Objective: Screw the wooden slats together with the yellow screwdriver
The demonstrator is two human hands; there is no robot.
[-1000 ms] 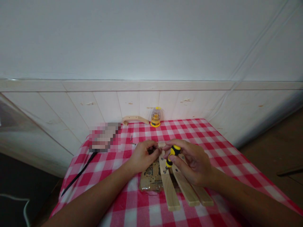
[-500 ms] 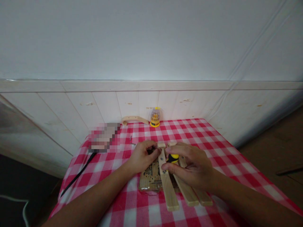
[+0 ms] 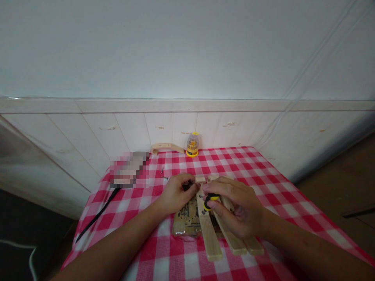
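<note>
My right hand (image 3: 240,205) is closed round a black-and-yellow screwdriver (image 3: 211,200), whose shaft I cannot make out. It is over the leftmost of three pale wooden pieces (image 3: 209,234), near the dark screw holes in that piece. My left hand (image 3: 180,191) pinches the upper end of the same wooden piece from its left side. The other two wooden pieces (image 3: 231,238) lie side by side to the right, partly covered by my right hand. Under their upper parts is a tape-wrapped cardboard block (image 3: 183,226) with printing and small holes.
Against the wall stands a clear bit container with a yellow base (image 3: 192,150). Beside it lies a curved wooden piece (image 3: 168,146). Two small metal screws (image 3: 162,171) lie on the checked tablecloth (image 3: 152,230). A blurred-out object (image 3: 129,171) with a black strap (image 3: 98,216) is at left.
The screwdriver handle has turned in my right hand, and those fingers have shifted round it. My left hand and the wooden pieces stay where they were.
</note>
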